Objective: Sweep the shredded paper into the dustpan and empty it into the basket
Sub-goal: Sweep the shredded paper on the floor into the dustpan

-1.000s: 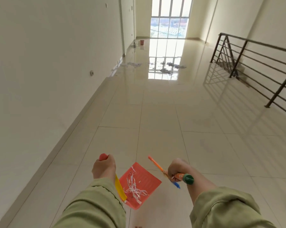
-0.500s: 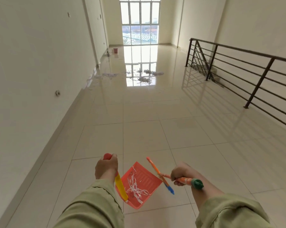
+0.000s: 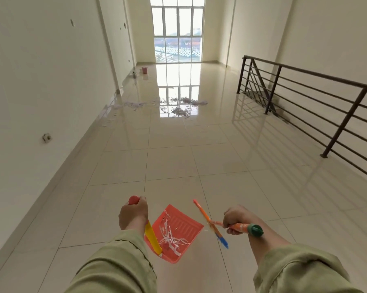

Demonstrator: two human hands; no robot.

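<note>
Above the near edge of a glossy cream tiled floor (image 3: 174, 161), a person in olive-green sleeves (image 3: 119, 265) carries cleaning tools down a long, bright hallway. The left hand (image 3: 133, 214) has its grip closed round the red-capped top of a yellow handle (image 3: 153, 237), from which hangs a red-orange plastic dustpan (image 3: 178, 229) held clear of the floor, between the two hands. White strips of shredded paper (image 3: 169, 237) lie in a loose tangle inside the pan, toward its lower corner. The right hand (image 3: 237, 218) has its grip closed round the orange stick of a broom with a green end cap (image 3: 255, 230); the broom's slim orange-and-blue head (image 3: 210, 223) stands crosswise just beside the dustpan's right corner, blurred.

Farther along the floor, more shredded paper (image 3: 181, 107) lies scattered in dark and pale patches across the reflection of the window. Near the far left corner of the floor, a small pink basket (image 3: 144, 70) stands close to the white wall (image 3: 41, 81). A dark metal railing (image 3: 305, 96) borders the floor's right edge, and a tall gridded window (image 3: 178, 30) closes the far end.
</note>
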